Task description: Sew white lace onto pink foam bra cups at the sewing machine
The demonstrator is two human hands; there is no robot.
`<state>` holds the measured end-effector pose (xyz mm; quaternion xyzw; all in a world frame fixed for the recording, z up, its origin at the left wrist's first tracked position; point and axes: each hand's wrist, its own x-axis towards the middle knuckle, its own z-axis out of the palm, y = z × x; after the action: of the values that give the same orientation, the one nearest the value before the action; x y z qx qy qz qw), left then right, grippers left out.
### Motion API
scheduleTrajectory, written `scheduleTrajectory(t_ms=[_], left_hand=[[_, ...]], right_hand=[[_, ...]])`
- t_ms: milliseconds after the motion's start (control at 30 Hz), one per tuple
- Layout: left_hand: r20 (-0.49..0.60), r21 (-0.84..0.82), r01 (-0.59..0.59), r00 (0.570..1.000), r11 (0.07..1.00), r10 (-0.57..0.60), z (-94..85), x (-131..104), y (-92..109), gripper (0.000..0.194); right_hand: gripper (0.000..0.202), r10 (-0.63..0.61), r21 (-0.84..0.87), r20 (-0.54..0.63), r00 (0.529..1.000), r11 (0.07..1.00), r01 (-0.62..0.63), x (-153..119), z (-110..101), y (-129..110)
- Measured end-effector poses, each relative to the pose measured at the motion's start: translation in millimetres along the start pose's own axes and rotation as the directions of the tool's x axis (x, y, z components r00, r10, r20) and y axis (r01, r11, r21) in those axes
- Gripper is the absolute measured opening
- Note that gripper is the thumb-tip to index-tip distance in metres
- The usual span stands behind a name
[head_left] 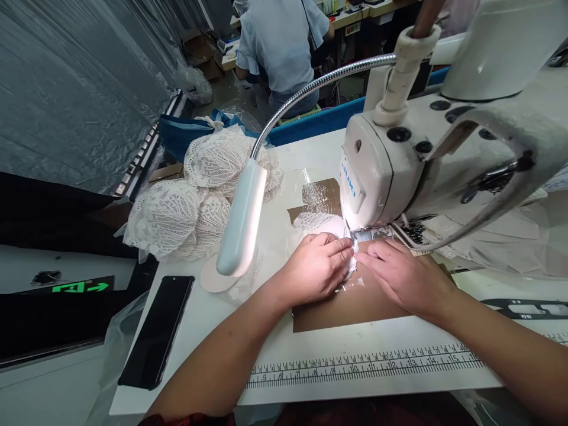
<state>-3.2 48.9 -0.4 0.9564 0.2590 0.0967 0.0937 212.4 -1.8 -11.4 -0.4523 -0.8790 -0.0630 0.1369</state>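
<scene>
White lace fabric lies under the needle area of a white sewing machine, over a brown sheet. My left hand rests on the lace with its fingers bent together and pressed against its edge. Close beside it on the right, my right hand has its fingertips pinched at the same strip of lace, just in front of the presser foot. The needle itself is hidden behind the machine head and my fingers.
A lamp on a bent metal neck hangs left of my hands. Lace cups are piled at the back left, and a black phone lies at the left edge. A ruler strip runs along the front. Another person sits beyond the table.
</scene>
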Motion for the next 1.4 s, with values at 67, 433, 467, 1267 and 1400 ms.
scheduleTrajectory(t_ms=[67, 433, 467, 1267, 1400], left_hand=[[-0.001, 0.000, 0.015, 1.000, 1.000, -0.015, 2.2, 0.9, 1.1, 0.037], [-0.060, -0.037, 0.026, 0.998, 0.999, -0.029, 0.3, 1.2, -4.1, 0.031], [-0.066, -0.059, 0.030, 0.997, 0.998, -0.034, -0.5, 0.9, -3.9, 0.028], [-0.062, 0.130, -0.059, 0.996, 0.990, 0.068, 14.7, -2.8, 3.8, 0.031], [-0.085, 0.091, -0.041, 0.995, 0.995, 0.049, 15.4, -0.9, 4.2, 0.031]], right_hand=[[0.033, 0.021, -0.007, 0.022, 1.000, 1.000, -0.021, 0.1, 1.1, -0.1], [0.044, 0.199, 0.083, 0.082, 0.976, 0.975, -0.206, -7.4, 13.5, 10.0], [0.044, 0.196, 0.102, 0.066, 0.978, 0.974, -0.202, -9.9, 14.6, 11.2], [0.033, -0.027, 0.132, -0.043, 0.999, 0.991, 0.033, -11.4, 11.2, 9.3], [0.035, -0.019, 0.125, -0.020, 1.000, 0.992, 0.022, -10.1, 9.5, 8.0]])
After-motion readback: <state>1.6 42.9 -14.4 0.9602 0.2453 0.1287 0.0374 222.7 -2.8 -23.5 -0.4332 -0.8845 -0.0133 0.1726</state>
